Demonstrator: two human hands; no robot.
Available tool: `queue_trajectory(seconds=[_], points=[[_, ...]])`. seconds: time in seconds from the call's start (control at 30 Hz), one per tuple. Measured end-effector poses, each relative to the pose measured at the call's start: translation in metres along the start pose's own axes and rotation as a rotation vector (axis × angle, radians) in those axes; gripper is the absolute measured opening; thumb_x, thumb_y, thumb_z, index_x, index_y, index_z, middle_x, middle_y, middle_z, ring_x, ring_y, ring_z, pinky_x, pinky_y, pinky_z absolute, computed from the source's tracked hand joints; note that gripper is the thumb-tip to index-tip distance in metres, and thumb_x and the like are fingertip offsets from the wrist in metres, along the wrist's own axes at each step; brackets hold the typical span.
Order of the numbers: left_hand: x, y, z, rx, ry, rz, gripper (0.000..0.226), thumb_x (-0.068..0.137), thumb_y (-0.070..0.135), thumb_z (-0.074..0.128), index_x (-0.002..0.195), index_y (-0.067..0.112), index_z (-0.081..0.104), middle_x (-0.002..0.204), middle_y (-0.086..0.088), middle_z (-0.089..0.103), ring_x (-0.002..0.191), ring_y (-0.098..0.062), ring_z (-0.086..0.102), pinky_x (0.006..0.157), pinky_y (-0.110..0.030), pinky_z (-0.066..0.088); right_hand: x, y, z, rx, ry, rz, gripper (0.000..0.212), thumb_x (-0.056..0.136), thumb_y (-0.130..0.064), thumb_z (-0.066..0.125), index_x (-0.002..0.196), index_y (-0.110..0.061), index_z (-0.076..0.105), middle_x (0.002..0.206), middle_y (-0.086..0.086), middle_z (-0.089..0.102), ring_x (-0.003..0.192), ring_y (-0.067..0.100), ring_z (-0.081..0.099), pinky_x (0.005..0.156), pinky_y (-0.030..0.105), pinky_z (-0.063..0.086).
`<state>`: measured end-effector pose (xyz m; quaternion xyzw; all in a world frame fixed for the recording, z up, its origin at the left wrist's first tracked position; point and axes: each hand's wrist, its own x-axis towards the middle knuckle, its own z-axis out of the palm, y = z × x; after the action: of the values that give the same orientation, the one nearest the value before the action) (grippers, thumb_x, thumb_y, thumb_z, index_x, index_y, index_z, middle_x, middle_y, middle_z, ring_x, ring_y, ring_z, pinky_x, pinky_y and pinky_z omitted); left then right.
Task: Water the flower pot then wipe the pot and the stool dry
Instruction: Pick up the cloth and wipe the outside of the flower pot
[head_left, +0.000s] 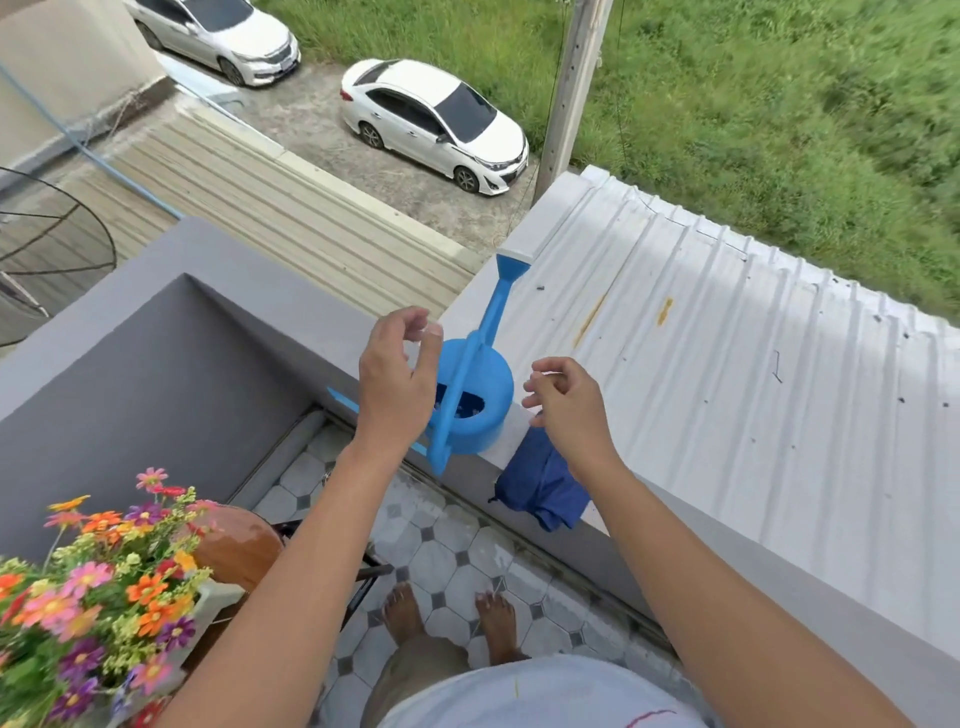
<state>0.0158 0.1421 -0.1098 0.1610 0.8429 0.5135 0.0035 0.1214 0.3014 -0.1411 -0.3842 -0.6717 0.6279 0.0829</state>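
Note:
A blue watering can (480, 384) stands on the top of the grey balcony wall (524, 421), spout pointing away over the roof. My left hand (397, 374) hovers just left of the can, fingers apart, holding nothing. My right hand (569, 402) hangs open just right of the can, above a dark blue cloth (540, 486) draped over the wall. At the lower left a pale pot (213, 605) full of colourful flowers (98, 587) sits on a round brown stool (244, 545) whose top looks wet.
A white corrugated metal roof (727, 374) lies beyond the wall on the right. The balcony floor is tiled (441, 551), with my bare feet (447, 613) on it. Grey walls enclose the corner at left. Cars and grass are far below.

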Motion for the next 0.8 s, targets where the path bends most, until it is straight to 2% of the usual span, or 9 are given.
queue_trajectory(seconds=[0.1,0.17,0.23,0.3,0.4,0.47,0.53,0.63,0.8], points=[[-0.021,0.044,0.012,-0.019,0.011,0.191,0.021,0.096,0.027,0.052,0.104,0.011,0.063,0.094,0.002,0.065,0.085,-0.008,0.058,0.073,-0.016,0.043,0.001,0.028,-0.026,-0.122,0.053,-0.021,0.014,0.095,-0.014,0.054,0.104,-0.02,0.064,0.095,0.003,0.067,0.085,0.019,0.067,0.072,0.034,0.055],[-0.041,0.057,0.035,-0.049,-0.156,0.214,0.018,0.095,0.025,0.053,0.098,0.011,0.064,0.087,0.004,0.066,0.08,-0.008,0.059,0.068,-0.012,0.041,0.0,0.048,-0.04,-0.191,0.066,-0.033,0.015,0.096,-0.012,0.055,0.103,-0.02,0.065,0.096,-0.001,0.067,0.09,0.019,0.065,0.072,0.027,0.053],[-0.061,0.051,0.068,0.0,-0.388,0.147,0.017,0.094,0.029,0.053,0.096,0.015,0.063,0.087,0.004,0.067,0.08,-0.008,0.06,0.071,-0.02,0.047,-0.003,0.069,-0.053,-0.241,0.073,-0.027,0.018,0.096,-0.007,0.054,0.104,-0.018,0.066,0.098,-0.004,0.068,0.091,0.011,0.063,0.073,0.019,0.048],[-0.078,0.026,0.103,0.14,-0.543,0.014,0.023,0.093,0.034,0.051,0.104,0.016,0.06,0.1,-0.001,0.064,0.091,-0.015,0.06,0.081,-0.032,0.05,-0.008,0.088,-0.062,-0.29,0.066,-0.025,0.025,0.094,0.001,0.051,0.105,-0.016,0.067,0.102,-0.001,0.069,0.091,0.002,0.061,0.074,0.013,0.045],[-0.097,-0.016,0.138,0.402,-0.591,-0.199,0.052,0.089,0.049,0.053,0.121,0.008,0.049,0.121,-0.011,0.051,0.116,-0.029,0.048,0.094,-0.039,0.042,-0.016,0.109,-0.072,-0.375,0.05,-0.05,0.036,0.092,0.009,0.045,0.112,-0.012,0.066,0.114,0.002,0.068,0.098,0.009,0.061,0.086,0.016,0.047],[-0.106,-0.032,0.149,0.513,-0.585,-0.256,0.067,0.081,0.057,0.061,0.12,0.006,0.046,0.122,-0.012,0.049,0.118,-0.031,0.045,0.096,-0.04,0.04,-0.02,0.116,-0.078,-0.413,0.035,-0.056,0.037,0.093,0.008,0.046,0.119,-0.009,0.064,0.122,0.005,0.065,0.109,0.016,0.059,0.095,0.024,0.046],[-0.111,-0.04,0.156,0.514,-0.57,-0.279,0.068,0.075,0.053,0.071,0.117,0.006,0.045,0.12,-0.012,0.049,0.114,-0.032,0.048,0.091,-0.039,0.043,-0.022,0.12,-0.083,-0.445,0.001,-0.071,0.039,0.092,0.008,0.046,0.124,-0.008,0.062,0.126,0.007,0.063,0.115,0.02,0.057,0.097,0.024,0.042],[-0.109,-0.046,0.16,0.356,-0.582,-0.408,0.054,0.076,0.034,0.077,0.111,0.005,0.048,0.116,-0.014,0.057,0.099,-0.03,0.058,0.073,-0.035,0.046,-0.023,0.127,-0.085,-0.492,-0.051,-0.087,0.042,0.092,0.007,0.046,0.128,-0.008,0.06,0.13,0.007,0.062,0.119,0.02,0.057,0.099,0.02,0.038],[-0.101,-0.047,0.151,0.186,-0.744,-0.46,0.029,0.071,0.025,0.076,0.087,0.004,0.066,0.084,-0.01,0.07,0.076,-0.023,0.062,0.061,-0.032,0.05,-0.021,0.13,-0.086,-0.494,-0.093,-0.086,0.046,0.093,0.003,0.05,0.136,-0.012,0.056,0.13,0.005,0.06,0.11,0.011,0.054,0.091,0.007,0.035]])
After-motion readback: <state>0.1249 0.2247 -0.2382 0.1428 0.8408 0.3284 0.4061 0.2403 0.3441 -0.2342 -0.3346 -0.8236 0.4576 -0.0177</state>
